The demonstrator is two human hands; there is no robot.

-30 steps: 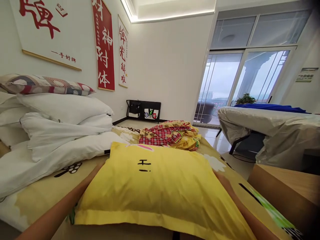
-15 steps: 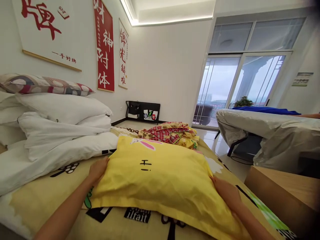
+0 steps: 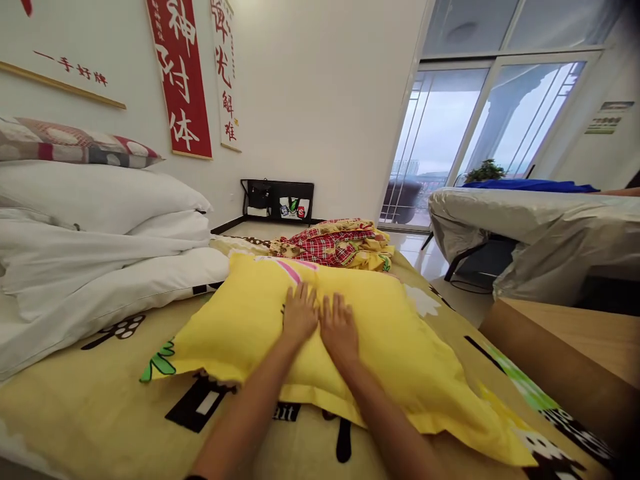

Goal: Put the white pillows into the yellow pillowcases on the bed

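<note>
Yellow pillow (image 3: 400,340), left fingers (image 3: 301,295) and right fingers (image 3: 337,307) extended, slightly parted, flat on its middle

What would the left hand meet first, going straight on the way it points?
The left hand lies on the yellow pillow; past that pillow's far edge, probably the red checked cloth, though depth is unclear.

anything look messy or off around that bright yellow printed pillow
Yes, one thing: the red-plaid and yellow patterned fabric just beyond the bright yellow rectangular pillow lies crumpled in a loose heap, neither spread flat nor neatly folded. Nothing visible looks spilled or damaged.
</note>
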